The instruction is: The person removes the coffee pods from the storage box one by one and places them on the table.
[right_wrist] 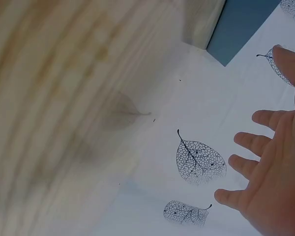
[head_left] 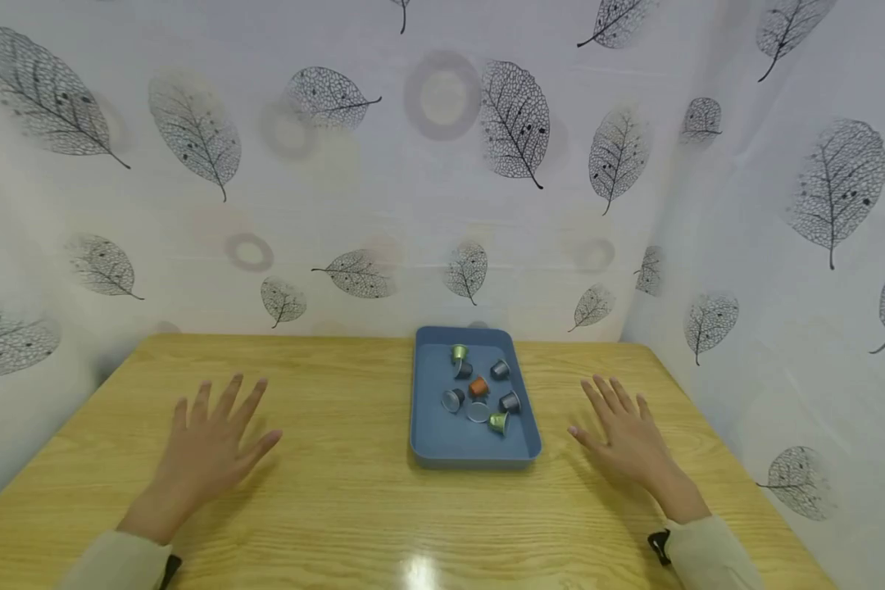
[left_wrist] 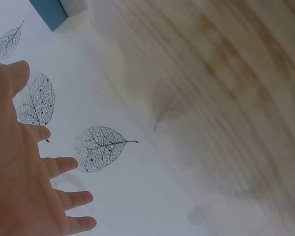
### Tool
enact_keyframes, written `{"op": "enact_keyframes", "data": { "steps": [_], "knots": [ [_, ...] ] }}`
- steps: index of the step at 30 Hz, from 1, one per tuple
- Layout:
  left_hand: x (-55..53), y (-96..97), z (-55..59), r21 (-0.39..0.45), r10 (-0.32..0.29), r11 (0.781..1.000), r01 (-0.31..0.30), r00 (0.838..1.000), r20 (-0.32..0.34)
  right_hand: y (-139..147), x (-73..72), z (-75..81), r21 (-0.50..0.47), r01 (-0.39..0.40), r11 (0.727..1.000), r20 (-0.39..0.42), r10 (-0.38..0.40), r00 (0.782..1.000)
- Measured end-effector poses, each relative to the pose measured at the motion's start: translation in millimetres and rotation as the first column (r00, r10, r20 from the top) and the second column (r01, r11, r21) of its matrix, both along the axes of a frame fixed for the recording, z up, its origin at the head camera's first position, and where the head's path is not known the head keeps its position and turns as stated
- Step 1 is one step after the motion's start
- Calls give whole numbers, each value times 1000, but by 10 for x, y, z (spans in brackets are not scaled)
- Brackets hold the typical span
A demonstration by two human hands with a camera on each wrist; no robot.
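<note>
A blue-grey rectangular tray (head_left: 431, 442) lies on the wooden table, right of the middle in the head view. Several coffee capsules are scattered in it: a green one (head_left: 498, 423) near the front, another green one (head_left: 459, 352) at the back, an orange one (head_left: 478, 386) in the middle, and dark grey ones such as this capsule (head_left: 510, 401). My left hand (head_left: 208, 451), fingers spread, is over the table well to the tray's left. On the tray's right side is my right hand (head_left: 625, 434), likewise with spread fingers and nearer the tray. Neither hand holds anything.
The wooden table (head_left: 324, 508) reaches back to a white leaf-patterned curtain (head_left: 383, 188), which also runs along the right side. In both wrist views the tray's blue side (right_wrist: 241, 29) shows at the top edge.
</note>
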State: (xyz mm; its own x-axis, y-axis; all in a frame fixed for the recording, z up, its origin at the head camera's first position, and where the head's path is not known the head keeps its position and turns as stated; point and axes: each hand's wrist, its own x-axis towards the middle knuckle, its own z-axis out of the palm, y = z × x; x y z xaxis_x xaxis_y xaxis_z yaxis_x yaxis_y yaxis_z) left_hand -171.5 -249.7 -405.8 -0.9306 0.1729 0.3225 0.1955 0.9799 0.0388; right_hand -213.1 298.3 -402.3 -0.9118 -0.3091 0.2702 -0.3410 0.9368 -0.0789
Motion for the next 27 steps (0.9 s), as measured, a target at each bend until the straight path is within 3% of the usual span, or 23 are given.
{"op": "enact_keyframes", "data": {
  "steps": [13, 27],
  "knots": [
    [-78, 250, 30, -32, -80, 996, 78, 995, -54, -121, -97, 7, 20, -18, 1000, -19, 18, 1000],
    [-144, 498, 26, -69, -134, 989, 132, 991, -15, -263, -208, 58, 38, -58, 998, -70, 61, 996]
  ]
}}
